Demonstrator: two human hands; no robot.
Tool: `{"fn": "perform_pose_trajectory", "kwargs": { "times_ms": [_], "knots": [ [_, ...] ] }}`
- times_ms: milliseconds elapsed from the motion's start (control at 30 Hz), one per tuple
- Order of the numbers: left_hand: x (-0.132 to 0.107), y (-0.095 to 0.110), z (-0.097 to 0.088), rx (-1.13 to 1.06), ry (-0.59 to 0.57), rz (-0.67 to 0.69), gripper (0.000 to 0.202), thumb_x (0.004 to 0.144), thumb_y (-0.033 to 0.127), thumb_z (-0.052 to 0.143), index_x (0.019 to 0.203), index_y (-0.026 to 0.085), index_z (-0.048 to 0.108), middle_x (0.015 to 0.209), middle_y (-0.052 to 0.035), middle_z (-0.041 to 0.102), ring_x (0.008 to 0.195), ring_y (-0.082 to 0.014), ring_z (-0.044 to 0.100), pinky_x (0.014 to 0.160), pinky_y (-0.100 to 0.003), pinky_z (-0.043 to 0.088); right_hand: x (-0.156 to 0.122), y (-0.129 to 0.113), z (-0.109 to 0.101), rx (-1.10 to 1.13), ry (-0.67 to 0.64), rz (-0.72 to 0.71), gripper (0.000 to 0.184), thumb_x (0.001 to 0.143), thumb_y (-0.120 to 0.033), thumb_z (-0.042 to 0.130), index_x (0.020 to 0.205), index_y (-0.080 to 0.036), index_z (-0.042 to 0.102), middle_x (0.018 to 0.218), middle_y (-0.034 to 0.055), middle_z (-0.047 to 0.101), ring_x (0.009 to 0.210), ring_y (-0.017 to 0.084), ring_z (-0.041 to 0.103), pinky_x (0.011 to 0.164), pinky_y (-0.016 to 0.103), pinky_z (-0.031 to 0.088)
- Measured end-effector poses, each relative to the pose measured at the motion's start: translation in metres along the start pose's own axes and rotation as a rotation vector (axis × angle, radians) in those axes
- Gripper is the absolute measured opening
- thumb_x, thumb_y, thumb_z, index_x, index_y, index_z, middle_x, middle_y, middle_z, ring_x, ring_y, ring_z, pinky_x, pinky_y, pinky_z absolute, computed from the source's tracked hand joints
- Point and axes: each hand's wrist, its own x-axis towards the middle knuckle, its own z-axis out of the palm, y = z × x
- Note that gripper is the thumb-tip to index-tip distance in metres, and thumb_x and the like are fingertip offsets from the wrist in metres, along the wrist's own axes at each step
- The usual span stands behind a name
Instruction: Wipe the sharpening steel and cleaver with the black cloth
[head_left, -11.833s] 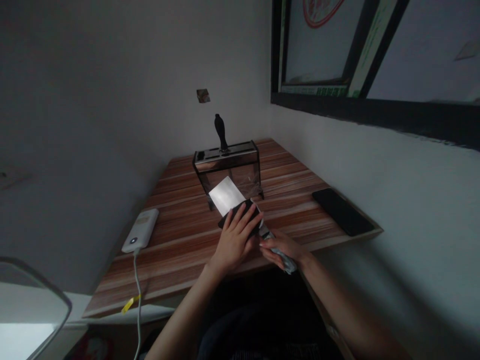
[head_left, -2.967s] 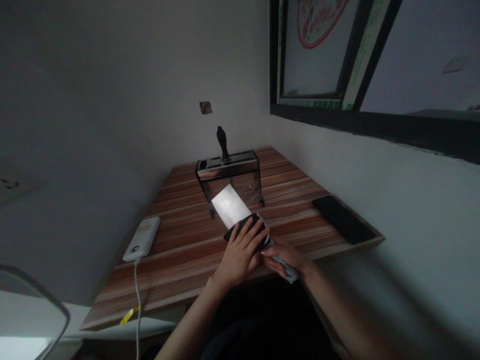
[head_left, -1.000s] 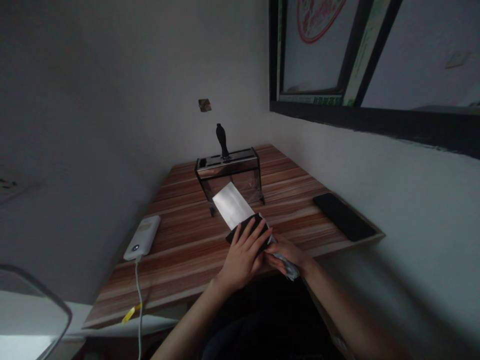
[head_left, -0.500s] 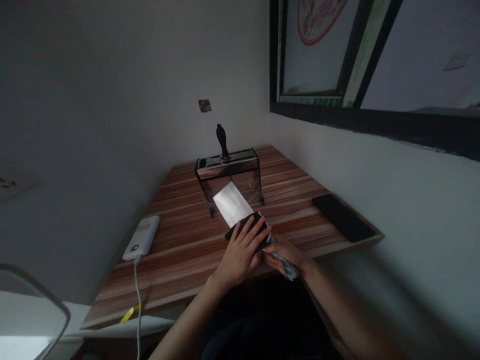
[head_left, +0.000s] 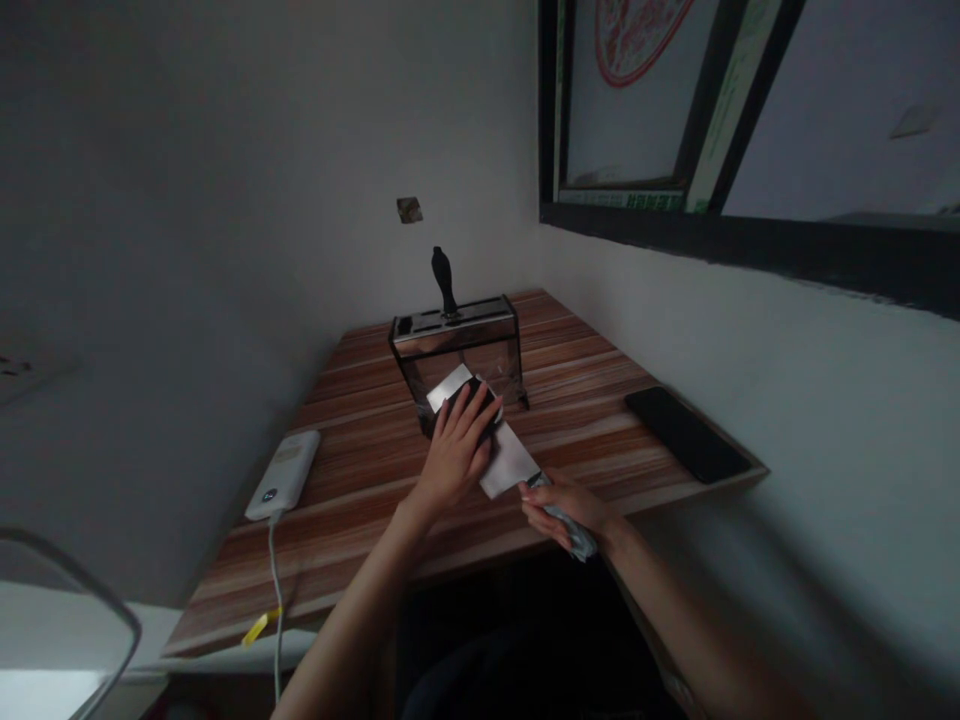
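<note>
My right hand (head_left: 562, 508) is closed round the handle of a cleaver (head_left: 510, 462), and the handle looks wrapped in crumpled grey plastic. Its broad, shiny blade points away to the upper left over the table. My left hand (head_left: 459, 440) presses a flat black cloth or pad (head_left: 453, 396) onto the blade near its far end, with the fingers laid across it. Part of the blade shows beyond the pad, and another part lies bare between my two hands. Just behind the blade stands a clear-sided knife block (head_left: 457, 325) with a black handle (head_left: 444, 280) sticking up from its top.
The wood-grain table (head_left: 360, 440) meets walls at the back and right. A white power bank (head_left: 285, 475) with a cable (head_left: 275, 580) lies at the left edge. At the right edge is a black phone (head_left: 686, 433). A dark-framed window (head_left: 630, 110) is above.
My left hand and the black pad have slid along the blade, away from the handle toward its far end. My right hand has stayed in place on the handle.
</note>
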Motion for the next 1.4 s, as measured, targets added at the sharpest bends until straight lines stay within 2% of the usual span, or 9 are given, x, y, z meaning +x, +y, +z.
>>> {"fn": "perform_pose_trajectory", "kwargs": {
  "times_ms": [300, 567, 733, 900, 1067, 1300, 1400],
  "knots": [
    [0.023, -0.03, -0.007, 0.024, 0.133, -0.083, 0.056, 0.093, 0.017, 0.036, 0.149, 0.022, 0.028, 0.159, -0.0092, 0.021, 0.148, -0.022, 0.008, 0.118, -0.053, 0.009, -0.001, -0.002, 0.002, -0.002, 0.003, 0.01, 0.019, 0.077, -0.031, 0.06, 0.07, -0.019, 0.048, 0.035, -0.0107, 0.044, 0.023, 0.005, 0.034, 0.026, 0.015, 0.021],
    [0.02, -0.026, -0.007, 0.029, 0.159, -0.1, 0.057, 0.093, 0.017, 0.036, 0.149, 0.021, 0.026, 0.16, -0.0095, 0.02, 0.148, -0.0219, 0.008, 0.118, -0.052, 0.009, -0.001, 0.0, 0.0, 0.002, -0.003, 0.007, 0.016, 0.078, -0.031, 0.06, 0.074, -0.019, 0.05, 0.035, -0.0108, 0.045, 0.022, 0.006, 0.033, 0.025, 0.015, 0.022],
    [0.014, -0.016, 0.0, 0.036, 0.15, -0.09, 0.06, 0.093, 0.015, 0.037, 0.151, 0.023, 0.023, 0.16, -0.0071, 0.019, 0.149, -0.0227, 0.005, 0.118, -0.053, 0.008, -0.001, 0.001, -0.001, 0.014, 0.006, 0.008, 0.018, 0.078, -0.032, 0.061, 0.074, -0.019, 0.049, 0.034, -0.0112, 0.045, 0.022, 0.005, 0.03, 0.024, 0.015, 0.02],
    [0.004, 0.003, 0.009, 0.003, 0.063, -0.044, 0.06, 0.093, 0.016, 0.037, 0.151, 0.023, 0.024, 0.16, -0.0068, 0.02, 0.148, -0.0232, 0.006, 0.118, -0.052, 0.009, 0.0, 0.0, -0.001, 0.009, 0.004, 0.008, 0.018, 0.079, -0.031, 0.06, 0.073, -0.019, 0.049, 0.034, -0.0102, 0.046, 0.023, 0.007, 0.037, 0.025, 0.015, 0.022],
    [-0.01, 0.025, 0.01, -0.064, -0.055, 0.034, 0.056, 0.094, 0.016, 0.036, 0.149, 0.023, 0.03, 0.158, -0.0047, 0.025, 0.149, -0.0218, 0.005, 0.119, -0.051, 0.007, 0.0, 0.001, -0.004, 0.038, 0.038, -0.005, 0.018, 0.078, -0.033, 0.061, 0.075, -0.018, 0.051, 0.034, -0.0105, 0.045, 0.022, 0.006, 0.034, 0.024, 0.015, 0.021],
    [-0.032, 0.053, 0.011, -0.154, -0.168, 0.105, 0.057, 0.093, 0.016, 0.038, 0.149, 0.023, 0.029, 0.159, -0.0041, 0.023, 0.148, -0.0226, 0.006, 0.119, -0.052, 0.008, 0.004, 0.013, -0.012, 0.031, 0.096, -0.047, 0.029, 0.073, -0.031, 0.063, 0.053, -0.018, 0.048, 0.03, -0.0047, 0.046, 0.021, 0.008, 0.04, 0.024, 0.017, 0.028],
    [-0.037, 0.058, 0.011, -0.204, -0.19, 0.102, 0.059, 0.091, 0.014, 0.037, 0.149, 0.023, 0.028, 0.158, -0.0041, 0.024, 0.148, -0.0233, 0.008, 0.119, -0.053, 0.007, 0.004, 0.016, -0.013, 0.008, 0.129, -0.04, 0.025, 0.071, -0.028, 0.064, 0.054, -0.018, 0.049, 0.031, -0.0042, 0.048, 0.022, 0.009, 0.042, 0.025, 0.018, 0.031]
  ]
}}
